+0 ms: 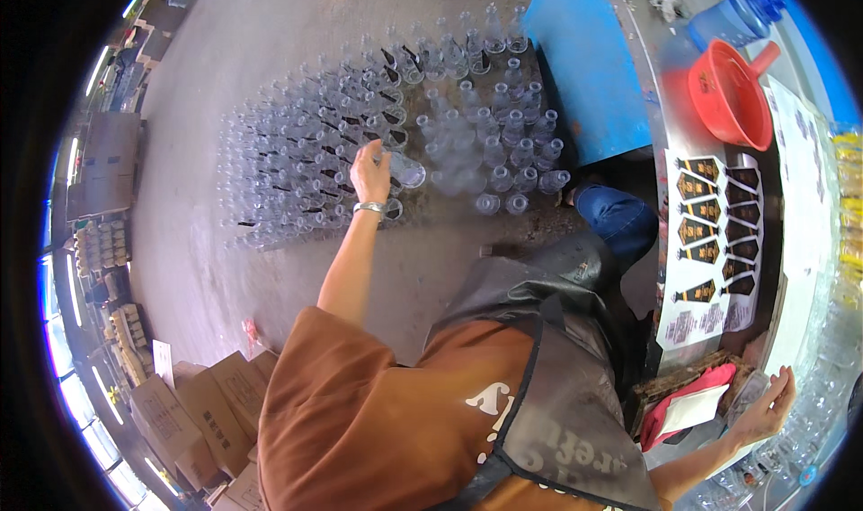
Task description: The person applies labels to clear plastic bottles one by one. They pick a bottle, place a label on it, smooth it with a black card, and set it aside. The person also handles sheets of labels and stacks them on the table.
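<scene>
My left hand (370,171) is closed around the neck of a clear glass bottle (408,171), which is tilted with its base toward the right. It is over a large, dense group of clear glass bottles (297,156), many bearing dark labels. To the right of it stand several clear bottles (516,129) on which I see no dark labels. My right hand (769,410) is at the lower right, fingers stretched out and holding nothing I can make out. Beside it lie many clear glass bottles (814,412) and a red cloth with a white pad (692,408).
On the bench at my right lie a sheet of black-and-gold labels (698,205), a red plastic dipper (730,97) and a blue water jug (733,18). A blue panel (589,71) borders the bottles. Cardboard boxes (211,408) are stacked at lower left.
</scene>
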Motion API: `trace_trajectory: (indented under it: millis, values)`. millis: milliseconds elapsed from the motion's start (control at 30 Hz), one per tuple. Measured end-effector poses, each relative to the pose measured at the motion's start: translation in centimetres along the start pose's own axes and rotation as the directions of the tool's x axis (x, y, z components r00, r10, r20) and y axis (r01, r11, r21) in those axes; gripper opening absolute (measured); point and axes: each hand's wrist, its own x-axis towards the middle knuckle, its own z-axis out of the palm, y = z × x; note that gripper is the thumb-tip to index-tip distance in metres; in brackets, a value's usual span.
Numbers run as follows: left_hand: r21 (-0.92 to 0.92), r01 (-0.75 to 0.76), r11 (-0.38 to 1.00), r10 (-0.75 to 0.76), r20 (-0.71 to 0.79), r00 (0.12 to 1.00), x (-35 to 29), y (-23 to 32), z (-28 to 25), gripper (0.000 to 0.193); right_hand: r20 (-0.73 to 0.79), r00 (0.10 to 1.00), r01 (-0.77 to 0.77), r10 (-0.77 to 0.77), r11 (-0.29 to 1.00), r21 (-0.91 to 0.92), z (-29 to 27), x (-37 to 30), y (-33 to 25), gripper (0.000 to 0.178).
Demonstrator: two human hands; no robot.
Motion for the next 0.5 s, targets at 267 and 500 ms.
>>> trace_trajectory:
  millis: [267, 500]
  values:
    - [0.006, 0.178, 0.984, -0.178, 0.042, 0.983, -0.7, -5.9, 8.2, 0.033, 0.147, 0.989, 0.032, -0.010, 0.989, -0.144, 2.1, 0.9, -2.5, 0.029]
    - [0.017, 0.227, 0.974, -0.228, 0.042, 0.973, 0.6, -7.9, 11.3, 0.033, 0.195, 0.981, 0.026, 0.008, 0.985, -0.169, 3.4, 1.4, -3.8, 0.029]
